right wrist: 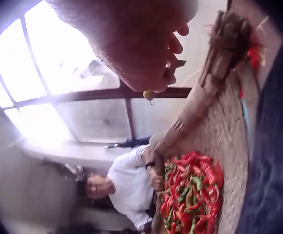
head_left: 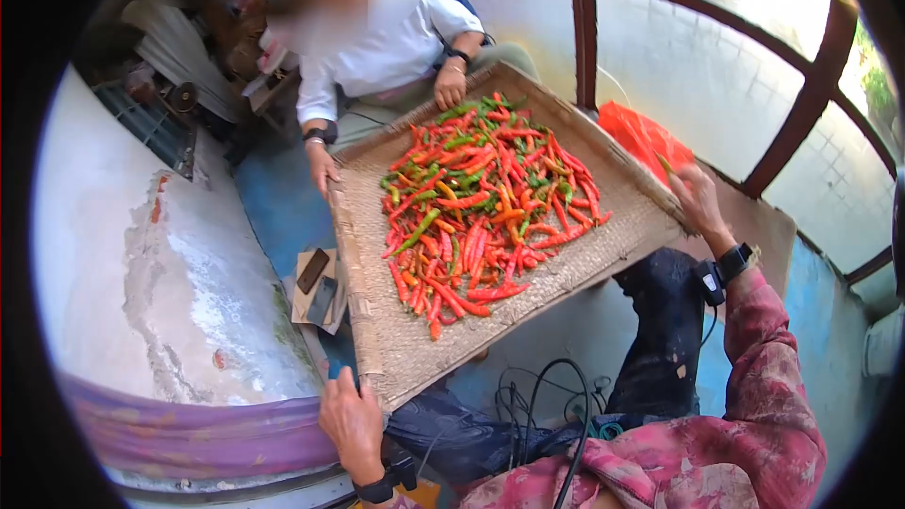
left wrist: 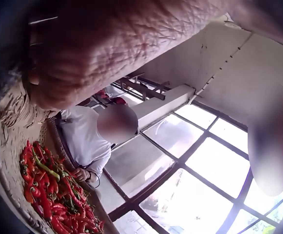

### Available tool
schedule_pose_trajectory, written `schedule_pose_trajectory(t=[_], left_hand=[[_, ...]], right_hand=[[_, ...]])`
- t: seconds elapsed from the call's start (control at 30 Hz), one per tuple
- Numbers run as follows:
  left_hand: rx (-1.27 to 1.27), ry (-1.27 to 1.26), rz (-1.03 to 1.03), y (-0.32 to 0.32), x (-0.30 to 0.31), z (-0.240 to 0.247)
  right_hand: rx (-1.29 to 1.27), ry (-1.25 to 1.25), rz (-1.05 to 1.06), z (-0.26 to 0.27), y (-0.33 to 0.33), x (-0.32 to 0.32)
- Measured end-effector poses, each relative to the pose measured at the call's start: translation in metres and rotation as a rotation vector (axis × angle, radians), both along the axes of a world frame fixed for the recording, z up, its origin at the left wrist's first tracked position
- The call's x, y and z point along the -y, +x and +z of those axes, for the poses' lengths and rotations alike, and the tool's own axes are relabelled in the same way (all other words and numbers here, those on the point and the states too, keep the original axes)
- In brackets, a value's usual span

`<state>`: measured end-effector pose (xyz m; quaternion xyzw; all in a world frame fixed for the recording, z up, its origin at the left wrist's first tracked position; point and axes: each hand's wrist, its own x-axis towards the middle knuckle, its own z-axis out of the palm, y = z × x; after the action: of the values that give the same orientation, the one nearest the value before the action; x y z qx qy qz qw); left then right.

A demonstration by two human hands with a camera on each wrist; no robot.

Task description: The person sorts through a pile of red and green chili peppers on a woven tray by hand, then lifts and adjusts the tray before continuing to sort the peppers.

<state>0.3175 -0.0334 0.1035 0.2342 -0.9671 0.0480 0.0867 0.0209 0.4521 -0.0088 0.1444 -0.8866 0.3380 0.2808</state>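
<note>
A wide woven tray (head_left: 377, 339) holds a heap of peppers (head_left: 481, 207), mostly red with some green and orange. My left hand (head_left: 353, 424) grips the tray's near left corner; its palm side fills the top of the left wrist view, beside the woven rim (left wrist: 17, 109). Over the right corner, my right hand (head_left: 699, 203) pinches a small yellow-green pepper (head_left: 666, 166). That pepper's yellowish end (right wrist: 148, 94) sticks out below the fingers of my right hand (right wrist: 136, 48) in the right wrist view.
A person in a white shirt (head_left: 377, 47) sits across, both hands at the tray's far edge. A red plastic bag (head_left: 641, 137) lies beyond the right side. Two phones (head_left: 322, 300) lie on cardboard at left. Black cables (head_left: 537, 405) hang near my lap.
</note>
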Motion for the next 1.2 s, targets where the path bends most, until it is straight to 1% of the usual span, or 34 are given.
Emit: schedule_pose_trajectory(t=[0.03, 0.07, 0.1, 0.13, 0.2, 0.23, 0.27, 0.3, 0.33, 0.4, 0.43, 0.5, 0.57, 0.63, 0.7, 0.73, 0.77, 0.8, 0.83, 0.87, 0.97, 1.03, 1.07, 1.1, 1.2], left_hand=[[-0.055, 0.0, 0.002, -0.007, -0.012, 0.006], [-0.003, 0.0, -0.01, -0.018, -0.024, 0.009], [-0.09, 0.042, -0.194, -0.031, -0.036, 0.012], [-0.199, 0.087, -0.365, -0.052, -0.052, 0.013], [-0.15, 0.328, -0.565, -0.088, -0.08, 0.012], [-0.116, 0.323, -0.563, -0.103, -0.088, 0.009], [-0.081, 0.334, -0.623, -0.12, -0.095, 0.004], [-0.043, 0.347, -0.684, -0.136, -0.1, -0.001], [-0.011, 0.342, -0.687, -0.152, -0.102, -0.004], [-0.047, 0.274, -0.717, -0.192, -0.11, -0.014], [-0.024, 0.278, -0.729, -0.209, -0.114, -0.022], [-0.09, 0.249, -0.88, -0.252, -0.125, -0.041], [-0.079, 0.28, -0.96, -0.29, -0.144, -0.065], [-0.097, 0.287, -1.152, -0.323, -0.175, -0.086], [-0.066, 0.273, -1.241, -0.345, -0.204, -0.109], [-0.065, 0.274, -1.25, -0.354, -0.217, -0.121], [-0.144, 0.223, -1.216, -0.361, -0.227, -0.132], [-0.215, 0.174, -1.177, -0.366, -0.234, -0.14], [0.004, 0.089, -1.16, -0.373, -0.234, -0.146], [0.016, 0.097, -1.168, -0.375, -0.23, -0.152], [0.037, -0.127, -1.131, -0.359, -0.217, -0.132], [0.081, -0.234, -1.083, -0.356, -0.192, -0.13], [0.05, -0.26, -1.087, -0.355, -0.178, -0.127], [0.071, -0.253, -1.051, -0.35, -0.169, -0.119], [-0.008, -0.159, -0.957, -0.334, -0.135, -0.104]], right_hand=[[0.092, -0.175, 0.046, 0.044, 0.016, 0.038], [0.168, -0.24, 0.18, 0.073, 0.028, 0.066], [0.125, -0.184, 0.252, 0.075, 0.022, 0.082], [0.21, -0.403, 0.39, 0.077, 0.012, 0.104], [0.38, -0.635, 0.63, 0.095, 0.002, 0.143], [0.455, -0.66, 0.692, 0.097, -0.006, 0.155], [0.565, -0.777, 0.716, 0.097, -0.012, 0.169], [0.644, -0.845, 0.784, 0.089, -0.022, 0.177], [0.722, -0.945, 0.86, 0.072, -0.034, 0.184], [0.721, -1.067, 0.791, 0.042, -0.048, 0.182], [0.729, -1.084, 0.77, 0.038, -0.047, 0.177], [0.643, -1.089, 0.651, 0.045, -0.049, 0.161], [0.578, -1.225, 0.609, 0.047, -0.054, 0.147], [0.57, -1.355, 0.544, 0.048, -0.063, 0.137], [0.556, -1.36, 0.535, 0.046, -0.065, 0.135], [0.543, -1.362, 0.543, 0.047, -0.067, 0.136], [0.568, -1.403, 0.551, 0.047, -0.068, 0.139], [0.572, -1.359, 0.55, 0.048, -0.066, 0.139], [0.57, -1.345, 0.543, 0.048, -0.064, 0.141], [0.571, -1.329, 0.536, 0.049, -0.064, 0.142], [0.578, -1.297, 0.518, 0.049, -0.063, 0.14], [0.578, -1.285, 0.53, 0.043, -0.066, 0.14], [0.575, -1.258, 0.551, 0.04, -0.068, 0.139], [0.569, -1.267, 0.553, 0.038, -0.069, 0.14], [0.58, -1.255, 0.521, 0.038, -0.065, 0.144]])
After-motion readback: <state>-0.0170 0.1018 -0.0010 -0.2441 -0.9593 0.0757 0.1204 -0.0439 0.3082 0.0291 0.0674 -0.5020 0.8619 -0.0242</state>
